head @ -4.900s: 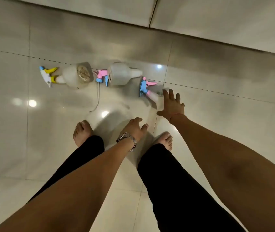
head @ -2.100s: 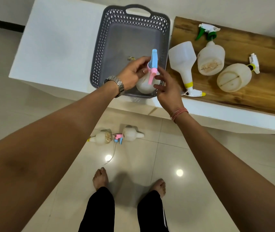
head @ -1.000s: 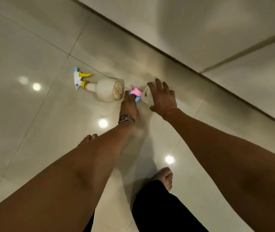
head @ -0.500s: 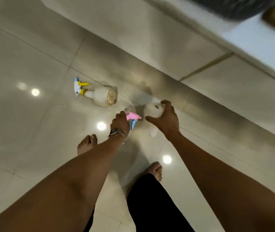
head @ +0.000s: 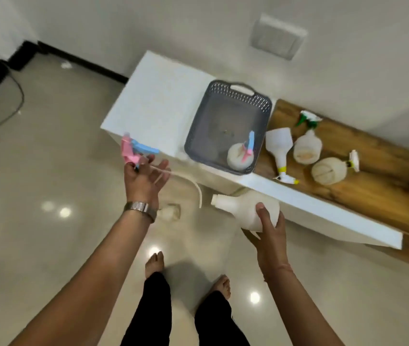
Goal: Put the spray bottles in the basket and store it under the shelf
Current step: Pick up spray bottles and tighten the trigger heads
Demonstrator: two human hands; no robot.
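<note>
A grey lattice basket (head: 263, 106) stands on the white shelf top (head: 163, 101), with one white spray bottle with a pink and blue head (head: 238, 158) lying inside. My left hand (head: 143, 181) holds a detached pink and blue spray head (head: 132, 149); its white tube (head: 191, 182) curves away to the right. My right hand (head: 269, 233) grips a capless white bottle (head: 246, 211) below the shelf edge. Three more white spray bottles lie on the wooden board: one with a yellow nozzle (head: 279, 148), one with a green nozzle (head: 307, 146), one round (head: 329, 169).
The wooden board (head: 373, 186) covers the shelf's right part. Another white bottle (head: 171, 212) lies on the tiled floor, partly behind my left wrist. My bare feet (head: 153, 263) stand below. Dark cables (head: 11, 113) trail across the floor at left.
I have straightened up from the floor with both hands raised. The spray head and the capless bottle have come up off the tiles, and the shelf and basket are in view again.
</note>
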